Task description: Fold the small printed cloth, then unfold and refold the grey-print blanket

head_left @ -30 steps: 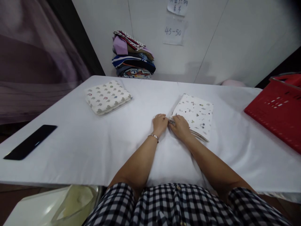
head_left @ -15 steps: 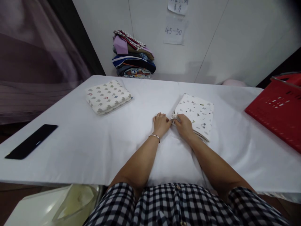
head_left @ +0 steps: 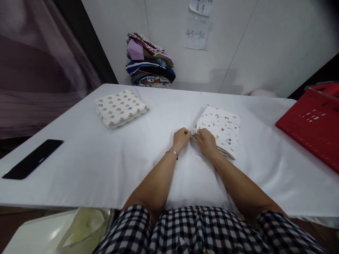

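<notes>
A folded white cloth with small coloured prints (head_left: 221, 128) lies on the white table (head_left: 106, 158), right of centre. My left hand (head_left: 181, 139), with a bracelet at the wrist, and my right hand (head_left: 206, 141) meet at the cloth's near left corner. Both pinch that corner, fingers closed on the fabric. A second folded cloth with a tree pattern (head_left: 120, 108) rests apart at the far left of the table.
A stack of folded coloured fabrics (head_left: 149, 61) stands against the wall behind the table. A red plastic basket (head_left: 312, 123) sits at the right edge. A black phone (head_left: 31, 158) lies near the left edge. A paper note marked 45-50 (head_left: 196, 33) hangs on the wall.
Both hands have stayed at the cloth's corner, shifting slightly; the corner is now lifted a little between the fingertips.
</notes>
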`<state>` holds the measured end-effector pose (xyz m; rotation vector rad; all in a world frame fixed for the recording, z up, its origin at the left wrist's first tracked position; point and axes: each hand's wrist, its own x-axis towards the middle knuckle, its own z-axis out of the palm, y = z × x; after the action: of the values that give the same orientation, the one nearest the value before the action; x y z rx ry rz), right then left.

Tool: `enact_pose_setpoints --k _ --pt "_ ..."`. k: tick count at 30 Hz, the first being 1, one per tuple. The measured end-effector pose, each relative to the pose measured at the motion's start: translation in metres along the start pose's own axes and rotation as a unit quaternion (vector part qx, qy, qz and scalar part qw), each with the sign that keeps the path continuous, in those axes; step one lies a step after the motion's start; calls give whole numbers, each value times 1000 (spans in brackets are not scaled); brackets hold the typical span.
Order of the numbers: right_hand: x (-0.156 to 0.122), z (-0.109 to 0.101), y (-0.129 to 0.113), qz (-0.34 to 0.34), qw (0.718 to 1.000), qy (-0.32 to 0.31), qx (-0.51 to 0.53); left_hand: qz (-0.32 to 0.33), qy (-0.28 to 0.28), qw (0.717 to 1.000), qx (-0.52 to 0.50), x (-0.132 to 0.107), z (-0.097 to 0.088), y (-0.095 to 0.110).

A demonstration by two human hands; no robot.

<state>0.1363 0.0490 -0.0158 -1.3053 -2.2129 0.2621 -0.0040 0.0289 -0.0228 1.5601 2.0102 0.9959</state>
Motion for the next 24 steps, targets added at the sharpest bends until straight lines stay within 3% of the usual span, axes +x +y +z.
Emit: enact_pose_setpoints --k 5,11,16,20,24 --pt "2 -1 5 42 995 40 75 -32 -26 996 -78 -3 -6 2" --pt "4 -3 9 94 985 37 140 -56 -40 981 -183 -1 -6 1" --pt "2 -2 4 52 995 31 83 -67 -64 951 -294 2 4 -1" --pt "-2 -4 -2 -1 1000 1 11 -53 -54 947 -312 2 6 -2" --pt "-1 -5 1 8 1000 19 -18 -23 -83 949 -303 0 0 -1"
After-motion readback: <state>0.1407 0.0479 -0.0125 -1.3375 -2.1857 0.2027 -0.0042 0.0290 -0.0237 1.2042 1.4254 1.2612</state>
